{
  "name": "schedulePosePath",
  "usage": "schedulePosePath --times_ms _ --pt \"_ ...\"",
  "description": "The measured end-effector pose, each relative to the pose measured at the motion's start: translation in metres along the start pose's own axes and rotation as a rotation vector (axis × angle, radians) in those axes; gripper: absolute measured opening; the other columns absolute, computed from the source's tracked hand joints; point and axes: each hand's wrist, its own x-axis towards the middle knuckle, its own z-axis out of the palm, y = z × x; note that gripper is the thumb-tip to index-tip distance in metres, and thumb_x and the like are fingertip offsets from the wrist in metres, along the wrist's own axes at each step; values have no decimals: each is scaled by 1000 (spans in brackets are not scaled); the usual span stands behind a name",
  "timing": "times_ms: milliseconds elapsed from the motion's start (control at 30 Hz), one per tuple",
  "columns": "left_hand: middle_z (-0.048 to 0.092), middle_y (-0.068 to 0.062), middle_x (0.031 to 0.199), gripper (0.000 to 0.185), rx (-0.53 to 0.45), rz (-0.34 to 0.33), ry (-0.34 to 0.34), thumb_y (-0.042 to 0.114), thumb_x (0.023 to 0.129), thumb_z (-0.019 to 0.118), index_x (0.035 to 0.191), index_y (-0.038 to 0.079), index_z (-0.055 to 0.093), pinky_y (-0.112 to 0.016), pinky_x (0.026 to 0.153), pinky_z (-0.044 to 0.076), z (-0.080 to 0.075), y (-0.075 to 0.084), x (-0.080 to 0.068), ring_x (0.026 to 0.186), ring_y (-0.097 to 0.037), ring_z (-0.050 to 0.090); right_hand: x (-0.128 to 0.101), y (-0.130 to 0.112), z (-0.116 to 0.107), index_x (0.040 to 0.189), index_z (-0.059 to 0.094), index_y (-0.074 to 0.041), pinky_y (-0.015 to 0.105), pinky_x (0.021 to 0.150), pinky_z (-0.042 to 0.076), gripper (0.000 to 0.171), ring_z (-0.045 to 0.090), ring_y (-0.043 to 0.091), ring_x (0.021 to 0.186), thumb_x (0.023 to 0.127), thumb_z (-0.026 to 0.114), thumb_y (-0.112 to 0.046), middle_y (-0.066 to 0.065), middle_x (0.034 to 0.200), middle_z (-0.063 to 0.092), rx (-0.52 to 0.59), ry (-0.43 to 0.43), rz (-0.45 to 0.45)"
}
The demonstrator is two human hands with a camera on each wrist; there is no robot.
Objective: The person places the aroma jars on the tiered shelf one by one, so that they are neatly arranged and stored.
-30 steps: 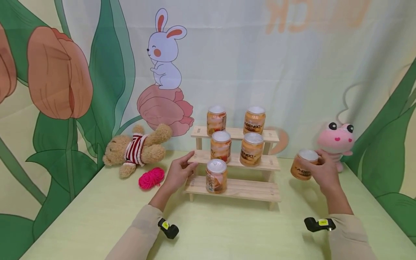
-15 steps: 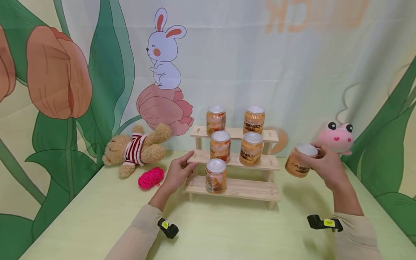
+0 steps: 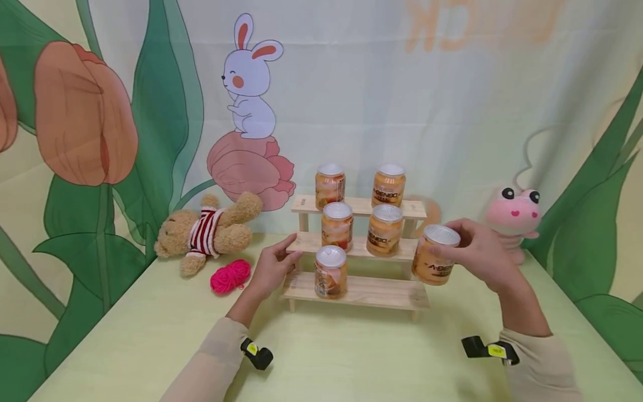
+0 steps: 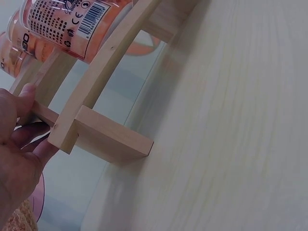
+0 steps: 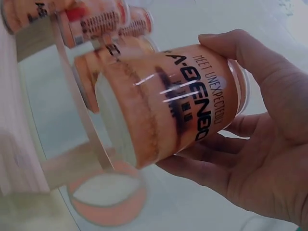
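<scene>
My right hand (image 3: 479, 252) grips an orange can (image 3: 433, 268) with a silver lid, thumb on one side and fingers on the other. It is held at the right end of a three-step wooden display stand (image 3: 387, 290); in the right wrist view the can (image 5: 168, 103) shows dark lettering. My left hand (image 3: 273, 269) holds the stand's left side, and in the left wrist view its thumb and fingers (image 4: 41, 149) are at the wood. On the bottom step, towards the left, stands one can (image 3: 330, 276). Two cans are on the middle step and two on the top.
A teddy bear (image 3: 208, 234) in a striped sweater lies at the left, behind a ball of pink yarn (image 3: 230, 277). At the right back sits a pink plush toy (image 3: 513, 215). A printed curtain (image 3: 452, 111) hangs behind the pale table (image 3: 341, 357).
My right hand has carried the can leftward, from beside the pink plush toy to the stand's right end. The left hand stays at the stand's left side.
</scene>
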Motion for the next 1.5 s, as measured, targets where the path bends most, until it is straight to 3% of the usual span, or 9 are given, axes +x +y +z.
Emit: schedulePosePath --times_ms 267,667,1067,1333,1500 --pt "70 -23 109 53 4 -8 5 14 98 66 147 8 50 -23 64 51 -3 -3 0 83 -29 61 8 -15 37 111 58 2 34 68 55 45 60 27 85 84 83 -25 15 100 63 101 -94 -26" --pt "71 -21 111 51 -7 -10 15 11 98 66 146 7 51 -22 62 50 0 -1 0 87 -30 62 11 -19 78 109 62 1 35 69 56 59 66 20 81 73 90 -37 9 95 69 -10 -102 -1" --pt "70 -22 110 51 -3 -19 8 12 98 65 147 8 50 -21 64 51 -1 -1 -1 87 -32 62 13 -14 98 102 64 0 35 65 55 53 64 20 77 71 93 -31 9 92 68 -4 -59 -14" --pt "68 -30 108 51 -43 7 -12 10 98 65 146 4 49 -21 60 47 -2 0 -2 78 -25 58 13 -14 99 105 64 0 34 67 55 57 65 19 80 70 93 -34 9 95 69 -50 -54 3" --pt "68 -28 110 51 -29 23 -19 11 98 65 147 4 50 -22 59 47 -2 1 0 80 -26 58 15 -12 97 108 63 1 34 69 55 59 65 20 82 70 92 -34 9 97 69 -52 -73 15"
